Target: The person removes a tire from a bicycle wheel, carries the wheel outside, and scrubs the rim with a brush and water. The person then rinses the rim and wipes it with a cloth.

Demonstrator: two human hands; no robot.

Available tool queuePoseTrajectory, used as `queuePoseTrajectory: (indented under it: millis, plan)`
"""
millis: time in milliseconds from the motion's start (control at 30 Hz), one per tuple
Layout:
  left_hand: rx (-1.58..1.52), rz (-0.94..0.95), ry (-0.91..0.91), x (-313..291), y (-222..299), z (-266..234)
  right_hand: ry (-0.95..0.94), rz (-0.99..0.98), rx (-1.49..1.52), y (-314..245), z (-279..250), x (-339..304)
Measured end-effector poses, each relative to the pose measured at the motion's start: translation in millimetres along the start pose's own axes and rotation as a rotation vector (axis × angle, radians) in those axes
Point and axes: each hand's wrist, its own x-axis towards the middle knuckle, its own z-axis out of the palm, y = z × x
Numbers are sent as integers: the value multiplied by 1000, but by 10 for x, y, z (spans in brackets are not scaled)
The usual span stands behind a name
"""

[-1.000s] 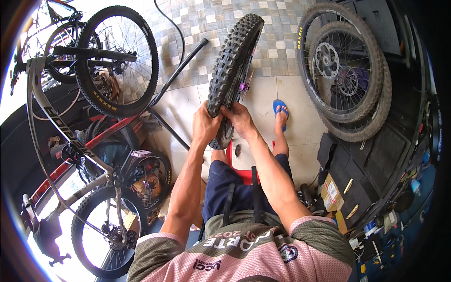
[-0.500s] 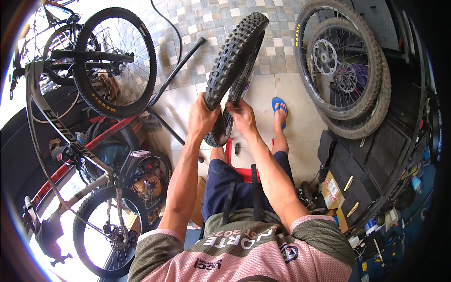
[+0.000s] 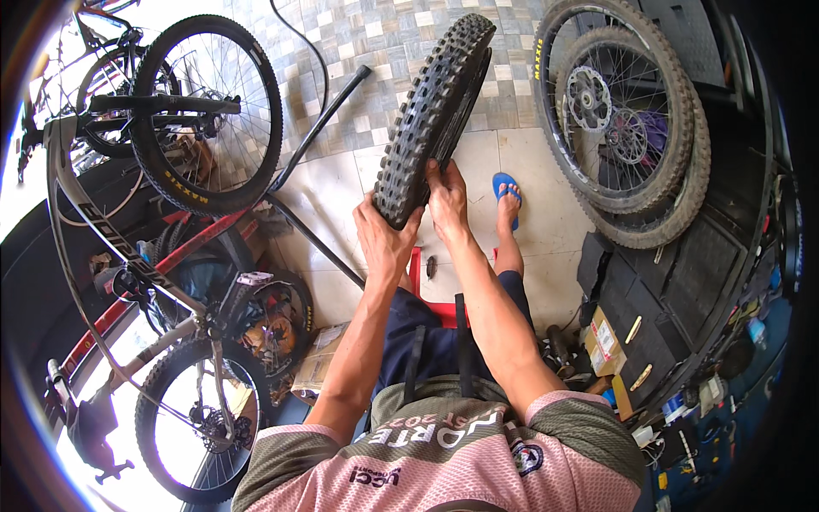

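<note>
A black knobby bicycle tyre (image 3: 431, 111) stands upright and edge-on in front of me, above my lap. My left hand (image 3: 381, 235) grips its lower tread from the left. My right hand (image 3: 447, 198) presses on the tyre's right sidewall near the bottom, fingers spread along the bead. Both hands sit close together at the tyre's lowest part. I am seated, wearing dark shorts and a blue sandal (image 3: 505, 196).
A grey-framed bicycle (image 3: 145, 256) stands at the left with its front wheel (image 3: 207, 111) raised. Two spoked wheels (image 3: 618, 119) lean at the upper right. A long black bar (image 3: 316, 136) lies on the tiled floor. Boxes and small parts (image 3: 601, 341) clutter the right side.
The tyre has been lifted slightly and shifted right. Both hands stayed on its lower part, the left hand sliding a little lower along the tread.
</note>
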Motion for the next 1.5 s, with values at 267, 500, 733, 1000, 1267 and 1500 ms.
queuePoseTrajectory:
  millis: [267, 500, 733, 1000, 1267, 1500]
  plan:
    - [-100, -43, -233, 243, -71, -31, -1, -8, 144, -94, 101, 205]
    - [-158, -146, -238, 377, -75, -8, -24, 109, 176, -162, 3, 258]
    - [-162, -146, -213, 377, -62, 13, 110, 177, 286, -209, 0, 141]
    - [-136, -45, -438, 503, 385, -314, 250, 101, 246, -343, 90, 26]
    - [279, 98, -482, 1902, 1663, 330, 253, 50, -31, 203, 119, -154]
    - [277, 165, -424, 1827, 1150, 457, -215, -674, -918, 414, -457, -165]
